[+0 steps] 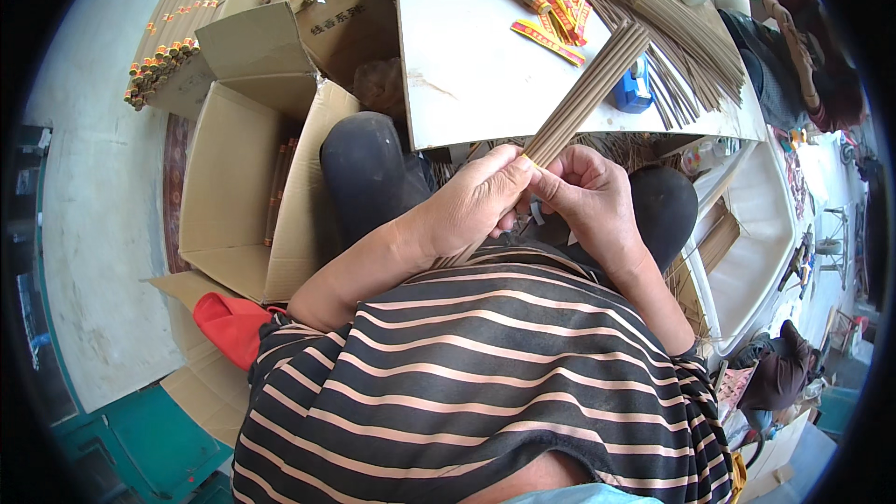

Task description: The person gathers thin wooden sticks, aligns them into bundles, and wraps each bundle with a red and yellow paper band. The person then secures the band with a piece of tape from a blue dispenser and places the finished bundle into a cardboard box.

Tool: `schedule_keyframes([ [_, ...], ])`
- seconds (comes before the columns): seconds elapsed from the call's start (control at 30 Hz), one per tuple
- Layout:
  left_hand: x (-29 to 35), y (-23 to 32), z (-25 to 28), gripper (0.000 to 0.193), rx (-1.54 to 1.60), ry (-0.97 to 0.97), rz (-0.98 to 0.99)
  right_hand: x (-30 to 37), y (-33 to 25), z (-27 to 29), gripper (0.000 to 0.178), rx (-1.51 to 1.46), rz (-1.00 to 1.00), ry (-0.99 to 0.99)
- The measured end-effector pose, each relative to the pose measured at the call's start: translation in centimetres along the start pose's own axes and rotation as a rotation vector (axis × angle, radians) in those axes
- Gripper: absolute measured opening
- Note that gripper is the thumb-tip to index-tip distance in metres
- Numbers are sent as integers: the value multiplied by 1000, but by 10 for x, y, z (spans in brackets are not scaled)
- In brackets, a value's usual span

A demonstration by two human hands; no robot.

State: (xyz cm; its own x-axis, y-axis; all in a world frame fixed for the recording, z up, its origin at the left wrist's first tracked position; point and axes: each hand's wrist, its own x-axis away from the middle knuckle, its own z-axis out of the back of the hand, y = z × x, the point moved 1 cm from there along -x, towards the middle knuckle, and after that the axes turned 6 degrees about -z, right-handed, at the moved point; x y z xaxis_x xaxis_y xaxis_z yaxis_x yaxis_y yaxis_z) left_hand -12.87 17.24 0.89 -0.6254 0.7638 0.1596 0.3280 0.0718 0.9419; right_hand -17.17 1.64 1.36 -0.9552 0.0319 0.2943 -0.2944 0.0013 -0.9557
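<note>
A bundle of thin brown incense sticks (pixel 590 86) slants up and to the right over the table's near edge. My left hand (pixel 478 198) is closed round its lower part, and the sticks' lower ends show below my wrist. My right hand (pixel 597 198) pinches at the bundle's side, thumb against fingers, close to my left thumb. A small yellowish bit shows on the sticks between the two hands. What the right fingertips hold is hidden. Red and yellow paper bands (pixel 563 9) lie on the white table (pixel 467 65) beyond, and a blue tape dispenser (pixel 634 89) stands near its edge.
Loose incense sticks (pixel 686 33) spread across the table's right side. An open cardboard box (pixel 229 191) with bundles inside stands at my left. Banded bundles (pixel 187 23) are stacked behind it. A white tub (pixel 751 252) is at my right; another person's arm (pixel 793 51) shows at far right.
</note>
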Motion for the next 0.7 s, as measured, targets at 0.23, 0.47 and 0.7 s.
schedule_keyframes([
  [0.23,0,-3,1,36,60,28,-1,0,0,2,21,-44,19,-54],
  [0.47,1,-6,5,37,235,44,25,-2,5,0,19,-101,64,-77],
  [0.7,1,-3,2,35,242,85,-12,-13,24,-1,23,-204,185,-49],
])
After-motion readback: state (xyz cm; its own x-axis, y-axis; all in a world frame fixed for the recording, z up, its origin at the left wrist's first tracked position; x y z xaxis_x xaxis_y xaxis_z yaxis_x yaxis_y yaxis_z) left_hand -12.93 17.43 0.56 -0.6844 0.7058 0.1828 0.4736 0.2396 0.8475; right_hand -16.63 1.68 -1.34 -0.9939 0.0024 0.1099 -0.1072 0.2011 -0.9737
